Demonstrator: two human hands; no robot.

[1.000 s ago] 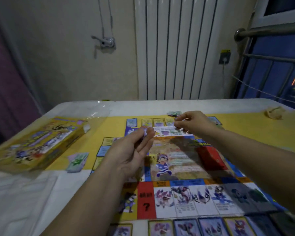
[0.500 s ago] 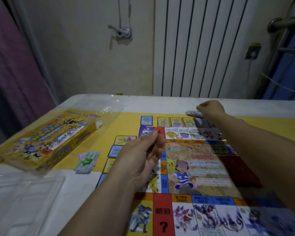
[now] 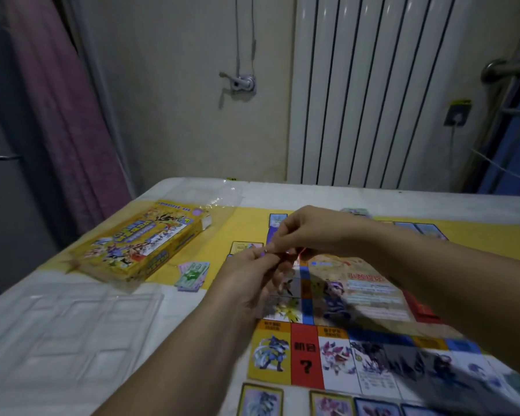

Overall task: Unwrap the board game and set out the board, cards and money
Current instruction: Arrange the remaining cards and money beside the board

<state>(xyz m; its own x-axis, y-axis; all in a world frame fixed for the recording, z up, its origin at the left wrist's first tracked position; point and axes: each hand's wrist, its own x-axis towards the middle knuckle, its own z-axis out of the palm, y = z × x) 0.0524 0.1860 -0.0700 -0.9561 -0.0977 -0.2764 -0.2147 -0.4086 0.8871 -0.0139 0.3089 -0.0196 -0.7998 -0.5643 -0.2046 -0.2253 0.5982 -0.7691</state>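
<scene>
Above the colourful printed paper game board (image 3: 336, 349), lying flat on the white tabletop (image 3: 177, 313), a thin stack of small cards (image 3: 282, 255) is pinched by the fingers (image 3: 278, 235) of both left hand (image 3: 246, 277) and right hand (image 3: 303, 232), probably so the right can peel off the top one. Yellow-framed picture cards (image 3: 261, 400) line the board's near edge; the small pile of paper money (image 3: 192, 274) and the yellow cardboard box (image 3: 141, 238) sit aside, left, clear of the layout.

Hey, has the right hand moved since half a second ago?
Yes. The right hand has come back from the far card pile toward the person, meeting the left hand, which pinches cards, over the board.
</scene>
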